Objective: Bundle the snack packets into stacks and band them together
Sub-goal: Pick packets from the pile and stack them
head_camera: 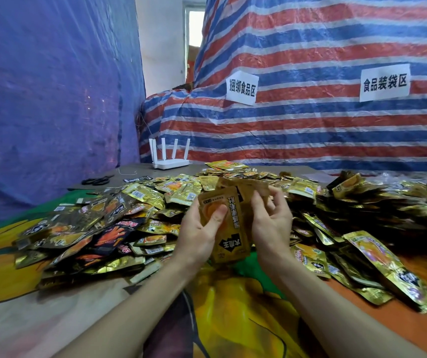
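Fingers (216, 215) of the left hand (199, 228) curl round a thin upright stack of gold foil snack packets (233, 226), thumb pressed on its face, above the heap of loose foil packets (140, 218) on the desk (140, 173). The right hand (271, 223), curled, seems to pinch a blurred gold packet (248, 186) at the stack's top. The packets look light, floppy and slick, so gripping the flat faces near the middle should stop them fanning.

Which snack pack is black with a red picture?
The black packet in the pile, just left of the left hand holding the gold stack; those around it are mostly shiny gold.
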### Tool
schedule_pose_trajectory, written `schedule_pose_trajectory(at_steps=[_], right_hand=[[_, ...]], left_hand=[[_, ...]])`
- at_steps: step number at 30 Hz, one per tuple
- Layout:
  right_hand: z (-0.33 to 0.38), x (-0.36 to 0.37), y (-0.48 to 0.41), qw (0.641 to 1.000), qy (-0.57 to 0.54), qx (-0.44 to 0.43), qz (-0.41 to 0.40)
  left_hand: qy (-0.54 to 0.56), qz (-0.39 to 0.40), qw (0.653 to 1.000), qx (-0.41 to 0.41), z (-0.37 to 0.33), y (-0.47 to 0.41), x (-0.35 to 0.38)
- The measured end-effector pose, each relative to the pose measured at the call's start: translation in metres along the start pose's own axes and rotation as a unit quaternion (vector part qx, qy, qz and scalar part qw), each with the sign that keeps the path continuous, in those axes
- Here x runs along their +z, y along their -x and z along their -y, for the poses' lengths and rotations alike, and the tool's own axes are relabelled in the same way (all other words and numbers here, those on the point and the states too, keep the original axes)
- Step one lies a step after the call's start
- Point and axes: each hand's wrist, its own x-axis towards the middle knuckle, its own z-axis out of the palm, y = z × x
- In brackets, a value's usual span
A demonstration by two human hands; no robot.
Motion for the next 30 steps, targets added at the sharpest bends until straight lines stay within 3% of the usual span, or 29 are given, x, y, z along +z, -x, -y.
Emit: schedule_pose_trajectory(at_steps=[5,11,17,20,24,27,30], right_hand=[[-0.001,0.017,0.014,0.999,0.005,0.004,0.031],[0.000,0.012,0.009,1.000,0.022,0.015,-0.008],[-0.003,0.012,0.009,0.999,0.034,0.007,-0.013],[-0.003,0.014,0.016,0.999,0.015,0.016,0.042],[-0.010,0.011,0.019,0.990,0.073,0.015,0.119],[-0.011,0.009,0.017,0.991,0.050,0.034,0.118],[-0.013,0.008,0.015,0.993,0.022,0.059,0.098]], left_hand=[[-0.140,0.004,0.990,-0.015,0.003,0.006,0.004],[-0.159,0.045,0.986,-0.031,0.007,0.007,0.004],[-0.242,-0.057,0.968,0.025,0.002,0.009,0.006],[-0.255,-0.106,0.961,0.025,-0.002,0.009,0.004],[-0.264,-0.161,0.951,-0.029,-0.001,0.003,-0.003],[-0.272,-0.163,0.947,-0.043,-0.001,0.001,-0.005],[-0.237,-0.112,0.964,-0.052,-0.003,0.002,-0.003]])
